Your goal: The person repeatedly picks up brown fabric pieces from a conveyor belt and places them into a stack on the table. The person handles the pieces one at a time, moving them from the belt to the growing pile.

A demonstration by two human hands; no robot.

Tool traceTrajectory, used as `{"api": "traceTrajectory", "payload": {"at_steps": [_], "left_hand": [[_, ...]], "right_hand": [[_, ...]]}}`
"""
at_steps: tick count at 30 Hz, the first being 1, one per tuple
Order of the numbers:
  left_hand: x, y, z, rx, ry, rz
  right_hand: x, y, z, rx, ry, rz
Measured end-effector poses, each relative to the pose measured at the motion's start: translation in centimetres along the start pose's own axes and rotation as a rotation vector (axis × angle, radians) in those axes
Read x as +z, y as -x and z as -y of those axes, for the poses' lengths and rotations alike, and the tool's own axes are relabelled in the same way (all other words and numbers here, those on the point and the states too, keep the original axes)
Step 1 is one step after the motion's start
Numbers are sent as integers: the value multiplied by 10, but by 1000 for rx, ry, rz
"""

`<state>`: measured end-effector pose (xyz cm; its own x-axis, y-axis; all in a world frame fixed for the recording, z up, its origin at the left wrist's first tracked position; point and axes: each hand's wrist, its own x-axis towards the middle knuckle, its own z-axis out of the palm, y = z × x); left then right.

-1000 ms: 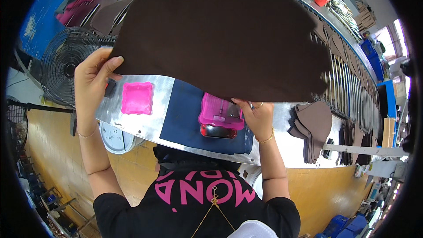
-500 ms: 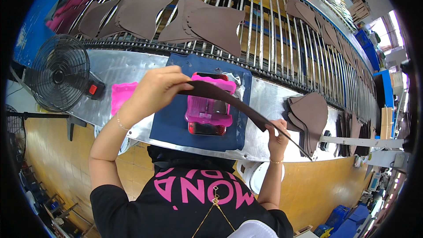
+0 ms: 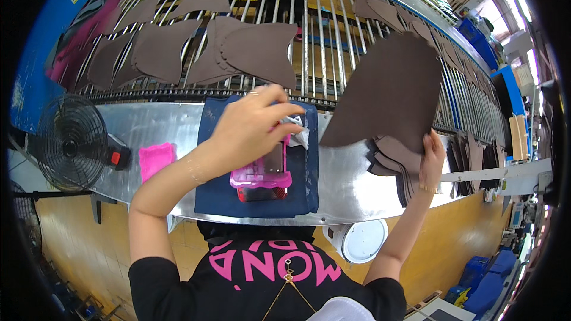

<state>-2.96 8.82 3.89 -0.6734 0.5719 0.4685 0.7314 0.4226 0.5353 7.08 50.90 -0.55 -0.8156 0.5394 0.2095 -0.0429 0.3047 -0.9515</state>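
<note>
A dark brown, flat cut piece with a curved outline hangs in the air at the right, its broad face turned toward me. My right hand grips it by its lower right corner. My left hand is raised over the blue mat, thumb and forefinger apart with nothing between them. Below that hand sits a pink tray on a red-and-black item, partly hidden by the hand. Crumpled white material lies just beyond my fingertips.
Behind the metal table runs a rack of metal rods bearing several brown pieces. A black fan and a pink cloth-like item are at left. A brown stack lies under the held piece; a white bucket stands below.
The brown piece has left my left hand and swung up to the right in my right hand, from edge-on to face-on. My left hand has opened and moved right.
</note>
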Motion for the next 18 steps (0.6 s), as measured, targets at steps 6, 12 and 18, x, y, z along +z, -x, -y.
{"api": "traceTrajectory", "payload": {"at_steps": [6,12,18], "left_hand": [[-38,35,19,-259,-19,-80],[-59,67,25,-540,-21,-124],[-50,69,32,-535,-2,-182]], "right_hand": [[38,-127,-105,31,45,69],[90,-174,-149,204,166,129],[78,-153,-127,178,796,-95]]}}
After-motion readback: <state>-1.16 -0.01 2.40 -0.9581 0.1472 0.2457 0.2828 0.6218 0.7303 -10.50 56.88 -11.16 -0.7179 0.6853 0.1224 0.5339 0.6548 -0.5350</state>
